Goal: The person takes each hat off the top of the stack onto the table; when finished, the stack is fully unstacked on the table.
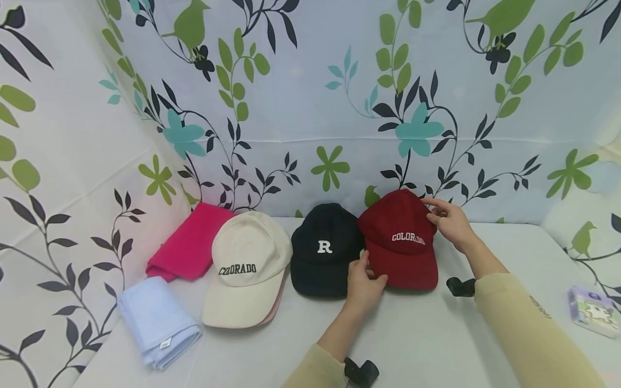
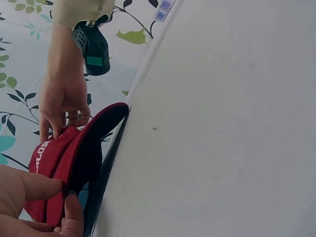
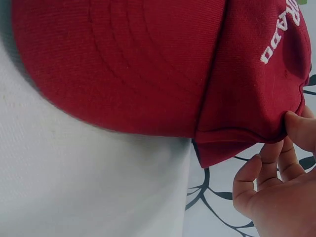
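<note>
A dark red baseball cap (image 1: 400,242) with white COLORADO lettering is at the right end of a row of caps, brim facing me. My left hand (image 1: 365,285) pinches the left edge of its brim between thumb and fingers, as the left wrist view (image 2: 29,197) shows up close. At the right side of the crown, my right hand (image 1: 452,223) grips the fabric, thumb on the outside (image 3: 301,131) and fingers beneath the edge. Left of the red cap sits a black cap (image 1: 322,269) with a white R, overlapped by my left fingertips in the head view.
A cream cap (image 1: 249,253) with dark lettering stands left of the black one. Beyond it lie a folded pink cloth (image 1: 191,242) and a folded light blue towel (image 1: 157,318). A small purple-and-white packet (image 1: 593,310) is at the table's right. Patterned fabric (image 1: 301,108) hangs behind.
</note>
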`<state>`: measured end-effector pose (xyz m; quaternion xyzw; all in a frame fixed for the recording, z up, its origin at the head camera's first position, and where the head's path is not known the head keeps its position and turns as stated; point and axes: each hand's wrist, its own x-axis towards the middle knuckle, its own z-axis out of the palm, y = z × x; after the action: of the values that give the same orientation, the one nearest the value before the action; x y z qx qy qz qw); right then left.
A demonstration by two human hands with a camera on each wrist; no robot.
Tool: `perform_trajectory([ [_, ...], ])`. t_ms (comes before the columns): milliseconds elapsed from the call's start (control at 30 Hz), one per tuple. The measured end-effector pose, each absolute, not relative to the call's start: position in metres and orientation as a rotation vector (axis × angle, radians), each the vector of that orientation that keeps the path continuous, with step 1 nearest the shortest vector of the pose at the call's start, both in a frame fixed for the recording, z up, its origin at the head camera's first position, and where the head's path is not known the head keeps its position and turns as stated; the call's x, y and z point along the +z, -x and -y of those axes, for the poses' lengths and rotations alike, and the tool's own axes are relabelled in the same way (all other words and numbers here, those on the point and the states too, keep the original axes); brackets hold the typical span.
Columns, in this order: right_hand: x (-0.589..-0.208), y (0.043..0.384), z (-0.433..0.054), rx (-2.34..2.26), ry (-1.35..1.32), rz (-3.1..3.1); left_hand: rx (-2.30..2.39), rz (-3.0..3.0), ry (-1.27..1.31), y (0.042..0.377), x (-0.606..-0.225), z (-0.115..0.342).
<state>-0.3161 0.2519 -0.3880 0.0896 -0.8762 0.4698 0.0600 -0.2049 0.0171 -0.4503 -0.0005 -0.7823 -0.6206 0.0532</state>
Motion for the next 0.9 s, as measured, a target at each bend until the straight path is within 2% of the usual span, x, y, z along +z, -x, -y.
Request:
perform_trajectory([
  [900,-0.390,0.309,-0.252,1.361,-0.244,2.659,-1.878,2.523,0.004,0.197,-0.439,-0.007],
])
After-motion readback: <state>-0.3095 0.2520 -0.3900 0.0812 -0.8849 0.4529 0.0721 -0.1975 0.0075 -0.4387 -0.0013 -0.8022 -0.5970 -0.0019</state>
